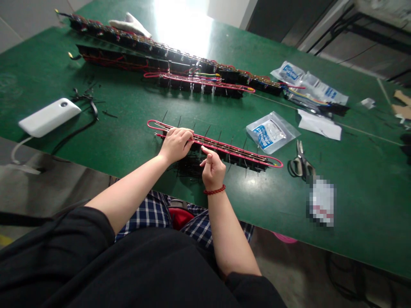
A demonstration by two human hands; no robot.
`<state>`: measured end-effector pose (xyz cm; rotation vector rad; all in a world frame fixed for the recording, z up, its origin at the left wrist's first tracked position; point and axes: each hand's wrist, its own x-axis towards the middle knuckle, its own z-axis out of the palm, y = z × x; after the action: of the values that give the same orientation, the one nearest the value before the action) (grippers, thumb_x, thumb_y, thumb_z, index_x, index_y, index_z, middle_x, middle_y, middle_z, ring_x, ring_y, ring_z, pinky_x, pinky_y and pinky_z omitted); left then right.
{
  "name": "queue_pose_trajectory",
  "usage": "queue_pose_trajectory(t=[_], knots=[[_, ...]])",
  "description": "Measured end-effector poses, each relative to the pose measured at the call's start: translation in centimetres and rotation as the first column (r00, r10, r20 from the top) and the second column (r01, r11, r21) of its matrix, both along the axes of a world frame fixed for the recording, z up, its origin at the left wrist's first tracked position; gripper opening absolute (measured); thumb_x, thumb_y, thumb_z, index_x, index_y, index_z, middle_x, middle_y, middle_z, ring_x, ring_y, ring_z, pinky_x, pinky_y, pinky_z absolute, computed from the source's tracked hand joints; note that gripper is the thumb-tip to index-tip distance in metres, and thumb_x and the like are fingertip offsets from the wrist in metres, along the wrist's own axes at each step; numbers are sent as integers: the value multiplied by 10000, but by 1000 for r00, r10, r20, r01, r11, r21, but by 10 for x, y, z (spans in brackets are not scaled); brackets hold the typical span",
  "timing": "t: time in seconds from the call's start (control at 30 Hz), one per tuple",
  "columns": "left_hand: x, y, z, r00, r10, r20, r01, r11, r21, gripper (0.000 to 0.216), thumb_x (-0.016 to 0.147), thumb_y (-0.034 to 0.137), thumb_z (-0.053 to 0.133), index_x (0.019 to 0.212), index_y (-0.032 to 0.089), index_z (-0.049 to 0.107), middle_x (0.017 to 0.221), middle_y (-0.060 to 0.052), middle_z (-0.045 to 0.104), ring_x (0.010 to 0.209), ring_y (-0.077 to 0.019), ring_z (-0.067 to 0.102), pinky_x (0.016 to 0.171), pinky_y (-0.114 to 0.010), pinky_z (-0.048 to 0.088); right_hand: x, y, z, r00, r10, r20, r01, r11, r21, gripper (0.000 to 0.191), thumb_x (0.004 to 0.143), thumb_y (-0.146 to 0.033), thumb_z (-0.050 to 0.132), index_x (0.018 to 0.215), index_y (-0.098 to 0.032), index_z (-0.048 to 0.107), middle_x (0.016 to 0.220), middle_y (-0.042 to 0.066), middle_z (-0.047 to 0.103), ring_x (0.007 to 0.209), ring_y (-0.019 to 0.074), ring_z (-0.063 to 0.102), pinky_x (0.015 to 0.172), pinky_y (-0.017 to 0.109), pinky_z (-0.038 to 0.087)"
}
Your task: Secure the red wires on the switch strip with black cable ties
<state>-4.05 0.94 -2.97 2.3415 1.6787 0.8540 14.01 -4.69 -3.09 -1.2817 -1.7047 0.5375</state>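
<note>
Nearest, the right hand (213,170) is half curled, its thumb and index tip at the near edge of the wired strip (237,150), close to its middle; whether it pinches anything cannot be told. A heap of black ties (189,168) lies just left of that hand, on the strip's near side. The left hand (177,143) is the closer one to the strip: it lies over the left part, fingers bent down and seemingly gripping it. The strip's long axis runs crosswise before both hands, slanting so that its right end comes nearer the body, and most of its length stretches out to the right of the left hand. Well right of the right hand are the scissors (300,164); beyond them lies a clear plastic bag (290,133) with a blue-printed label, its other contents unclear. Past the hands, a shorter second strip (205,85) lies in front of two long strips (144,44). Far to the right are printed bags (324,90), their contents indistinct.
</note>
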Motion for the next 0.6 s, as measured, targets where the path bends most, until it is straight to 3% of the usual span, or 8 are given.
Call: queue_pose_trajectory(t=[0.17,0.3,0.47,0.6], knots=[[-1,0,0,1000,-8,0,8,1000,7,142,970,309,508,1002,244,629,1247,-58,701,1172,-260,608,1075,-450,375,4,-7,9,999,8,-43,-6,999,33,496,1059,-363,235,1400,-215,564,1262,119,732,619,119,683,700,290,599],[-1,0,-1,1000,-15,2,14,999,28,140,972,302,506,1004,244,629,1238,-53,706,1162,-256,615,1072,-446,381,19,-17,17,998,1,-69,0,1000,18,552,1044,-330,168,1412,-204,560,1247,125,732,647,126,681,687,295,578],[-1,0,-2,1000,-21,14,21,1000,13,138,959,301,519,1013,251,636,1254,-59,701,1181,-261,610,1067,-458,383,47,-11,15,982,-170,-80,172,985,15,474,1010,-280,248,1357,-211,564,953,45,735,550,111,590,576,263,504],[-1,0,-1,1000,-13,8,13,1000,15,144,960,315,517,1017,253,634,1251,-59,702,1177,-261,610,1067,-460,378,57,6,8,962,-253,106,248,967,57,392,941,-258,444,1311,-223,570,756,-16,646,621,142,588,646,277,509]])
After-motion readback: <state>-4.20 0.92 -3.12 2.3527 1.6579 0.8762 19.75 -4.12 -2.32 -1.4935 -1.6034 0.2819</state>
